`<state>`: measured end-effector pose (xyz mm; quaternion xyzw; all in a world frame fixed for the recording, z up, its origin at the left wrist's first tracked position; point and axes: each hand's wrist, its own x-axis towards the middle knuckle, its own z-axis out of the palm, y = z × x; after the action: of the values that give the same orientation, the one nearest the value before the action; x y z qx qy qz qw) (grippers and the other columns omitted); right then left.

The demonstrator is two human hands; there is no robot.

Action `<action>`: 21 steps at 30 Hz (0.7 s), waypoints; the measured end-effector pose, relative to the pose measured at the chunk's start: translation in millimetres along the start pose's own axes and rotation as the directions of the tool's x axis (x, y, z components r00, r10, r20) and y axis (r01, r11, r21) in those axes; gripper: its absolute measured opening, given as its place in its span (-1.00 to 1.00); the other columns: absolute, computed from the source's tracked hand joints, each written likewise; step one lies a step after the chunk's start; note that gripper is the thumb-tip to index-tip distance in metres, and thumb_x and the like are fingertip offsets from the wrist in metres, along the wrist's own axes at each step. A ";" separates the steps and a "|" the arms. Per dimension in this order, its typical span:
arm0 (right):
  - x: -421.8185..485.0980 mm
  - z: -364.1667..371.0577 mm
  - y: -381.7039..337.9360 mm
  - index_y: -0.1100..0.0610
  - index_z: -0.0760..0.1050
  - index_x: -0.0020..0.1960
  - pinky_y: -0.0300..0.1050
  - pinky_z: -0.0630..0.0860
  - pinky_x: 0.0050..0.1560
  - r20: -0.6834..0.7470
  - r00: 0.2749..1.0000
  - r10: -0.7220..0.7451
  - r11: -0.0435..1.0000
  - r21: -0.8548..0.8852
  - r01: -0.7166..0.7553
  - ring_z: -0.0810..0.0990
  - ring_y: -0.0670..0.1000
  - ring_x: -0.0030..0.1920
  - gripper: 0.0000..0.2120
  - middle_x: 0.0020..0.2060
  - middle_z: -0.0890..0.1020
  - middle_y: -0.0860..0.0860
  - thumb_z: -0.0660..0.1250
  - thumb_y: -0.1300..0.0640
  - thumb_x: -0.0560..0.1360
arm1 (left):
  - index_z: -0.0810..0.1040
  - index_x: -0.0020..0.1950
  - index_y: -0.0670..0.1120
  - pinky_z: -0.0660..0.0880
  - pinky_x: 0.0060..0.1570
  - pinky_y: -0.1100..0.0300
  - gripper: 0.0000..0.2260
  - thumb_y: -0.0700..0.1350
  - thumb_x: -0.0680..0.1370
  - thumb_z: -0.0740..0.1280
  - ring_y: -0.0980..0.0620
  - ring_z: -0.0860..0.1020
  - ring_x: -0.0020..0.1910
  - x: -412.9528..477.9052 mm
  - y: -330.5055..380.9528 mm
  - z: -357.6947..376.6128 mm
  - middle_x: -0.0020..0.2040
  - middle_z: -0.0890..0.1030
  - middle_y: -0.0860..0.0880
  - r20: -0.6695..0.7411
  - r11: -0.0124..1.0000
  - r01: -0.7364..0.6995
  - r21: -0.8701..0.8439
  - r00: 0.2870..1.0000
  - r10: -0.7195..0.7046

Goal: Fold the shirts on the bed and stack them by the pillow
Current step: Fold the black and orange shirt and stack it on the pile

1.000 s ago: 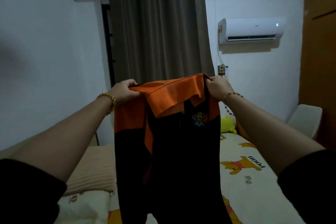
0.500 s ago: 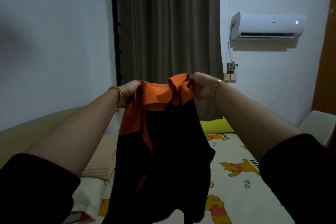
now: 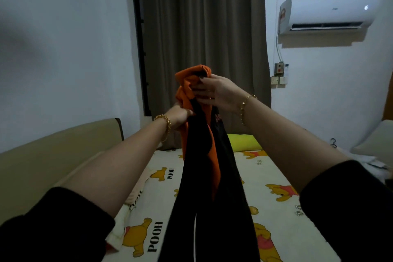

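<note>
As it hangs, the orange-black shirt (image 3: 197, 187) seems folded lengthwise.

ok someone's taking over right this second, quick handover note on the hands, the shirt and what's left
Hands: the left hand grips the orange and black shirt just below its bunched top; the right hand holds that orange top.
Where: the shirt hangs in the air, doubled lengthwise, its tail down over the Pooh-print bed sheet.
Done: a first lengthwise fold, it seems. No folded stack is in view.
Left: lay it down, finish folding, set it by the pillow. What looks like a beige pillow shows under the left forearm.
</note>
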<state>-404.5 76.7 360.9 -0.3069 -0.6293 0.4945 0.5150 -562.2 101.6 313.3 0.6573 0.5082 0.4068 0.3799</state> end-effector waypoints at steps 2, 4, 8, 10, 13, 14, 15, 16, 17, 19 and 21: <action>-4.7 -11.0 12.6 0.16 0.50 0.02 -0.13 0.56 -0.15 -0.081 0.996 -0.038 0.986 -0.167 0.024 0.60 0.03 -0.20 -0.93 -0.19 0.59 0.08 0.29 0.19 0.55 | 0.37 0.22 -0.16 0.49 0.16 -0.14 -0.73 -0.15 0.54 0.25 -0.18 0.56 0.10 7.0 -0.9 4.3 0.16 0.55 -0.21 -0.048 1.000 -0.005 -0.008 0.999 0.005; -16.4 -26.2 27.7 0.17 0.49 -0.10 -0.17 0.50 -0.26 -0.097 0.995 -0.037 0.950 -0.311 0.005 0.53 -0.01 -0.31 -0.96 -0.27 0.53 0.09 0.33 0.21 0.52 | 0.36 0.19 -0.18 0.48 0.18 -0.11 -0.73 -0.13 0.54 0.27 -0.19 0.55 0.11 11.0 1.6 8.9 0.15 0.54 -0.22 -0.095 0.999 -0.034 0.002 0.995 0.034; -45.5 -48.8 56.3 0.21 0.51 -0.07 -0.08 0.57 -0.10 -0.009 0.971 0.241 0.771 -0.606 -0.197 0.60 0.04 -0.20 -0.84 -0.18 0.62 0.13 0.40 0.12 0.48 | 0.28 0.33 -0.25 0.44 0.22 -0.02 -0.59 -0.12 0.55 0.26 -0.18 0.49 0.18 20.0 11.9 18.0 0.20 0.49 -0.22 -0.170 0.997 -0.064 0.053 0.983 0.072; -50.5 -51.3 75.6 0.18 0.50 -0.02 -0.06 0.61 -0.03 -0.023 0.945 0.325 0.673 -0.697 -0.248 0.63 0.02 -0.15 -0.79 -0.11 0.64 0.10 0.43 0.09 0.45 | 0.27 0.35 -0.24 0.43 0.22 -0.02 -0.59 -0.11 0.56 0.25 -0.18 0.49 0.18 25.3 14.1 19.7 0.18 0.49 -0.21 -0.194 0.996 -0.071 0.055 0.978 0.080; -55.9 -46.9 105.9 0.15 0.53 0.03 0.00 0.62 0.03 -0.066 0.929 0.365 0.603 -0.743 -0.289 0.67 0.01 -0.14 -0.73 -0.08 0.67 0.08 0.43 0.00 0.44 | 0.30 0.33 -0.22 0.45 0.13 0.05 -0.63 -0.13 0.57 0.24 -0.14 0.51 0.14 29.5 14.3 18.7 0.10 0.51 -0.15 -0.243 0.997 -0.073 0.023 0.967 0.076; -57.4 -44.5 116.2 0.14 0.55 0.03 -0.01 0.62 0.03 -0.075 0.927 0.368 0.585 -0.757 -0.293 0.68 0.01 -0.12 -0.72 -0.07 0.68 0.07 0.41 -0.04 0.46 | 0.30 0.34 -0.21 0.43 0.09 0.08 -0.62 -0.13 0.57 0.25 -0.13 0.51 0.13 29.5 13.9 17.5 0.12 0.52 -0.15 -0.259 0.997 -0.070 0.015 0.963 0.072; -58.0 -41.7 126.3 0.14 0.57 0.03 -0.02 0.62 0.02 -0.082 0.929 0.361 0.568 -0.771 -0.288 0.68 0.01 -0.10 -0.71 -0.06 0.68 0.07 0.39 -0.07 0.47 | 0.29 0.36 -0.20 0.42 0.06 0.09 -0.61 -0.13 0.57 0.24 -0.12 0.52 0.12 31.3 12.4 16.3 0.15 0.53 -0.16 -0.277 0.997 -0.071 0.014 0.958 0.072; -58.5 -37.8 134.7 0.14 0.59 0.03 -0.04 0.62 0.01 -0.092 0.936 0.339 0.556 -0.784 -0.278 0.67 0.02 -0.08 -0.68 -0.05 0.68 0.08 0.37 -0.10 0.48 | 0.28 0.38 -0.20 0.41 0.05 0.10 -0.60 -0.13 0.57 0.24 -0.12 0.51 0.13 30.6 11.6 15.1 0.18 0.52 -0.17 -0.287 0.998 -0.067 0.014 0.955 0.068; -58.4 -33.5 141.6 0.16 0.60 0.01 -0.06 0.60 -0.03 -0.108 0.947 0.304 0.548 -0.793 -0.266 0.66 0.03 -0.08 -0.65 -0.08 0.68 0.09 0.35 -0.13 0.48 | 0.26 0.39 -0.20 0.39 0.04 0.11 -0.59 -0.13 0.57 0.23 -0.13 0.50 0.15 32.3 10.4 13.9 0.19 0.51 -0.16 -0.301 0.998 -0.068 0.012 0.951 0.069; -56.9 -25.0 153.8 0.21 0.62 -0.02 -0.08 0.54 -0.15 -0.158 0.966 0.206 0.544 -0.802 -0.247 0.61 0.04 -0.18 -0.62 -0.18 0.67 0.11 0.34 -0.12 0.49 | 0.25 0.39 -0.21 0.35 0.03 0.14 -0.59 -0.14 0.58 0.23 -0.13 0.48 0.19 31.2 9.0 10.7 0.20 0.49 -0.15 -0.336 0.998 -0.065 -0.003 0.940 0.060; -53.5 -18.9 164.1 0.28 0.60 -0.04 -0.14 0.41 -0.27 -0.194 0.971 0.143 0.596 -0.766 -0.241 0.50 -0.01 -0.31 -0.67 -0.27 0.60 0.12 0.31 -0.01 0.54 | 0.25 0.39 -0.21 0.35 0.06 0.13 -0.59 -0.14 0.58 0.23 -0.14 0.47 0.22 30.6 8.7 5.8 0.22 0.48 -0.16 -0.353 0.998 -0.063 -0.029 0.934 0.048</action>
<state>-391.6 87.5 188.1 -0.5938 -0.7150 0.2046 0.3072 -549.1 129.3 323.6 0.5802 0.5411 0.5385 0.2840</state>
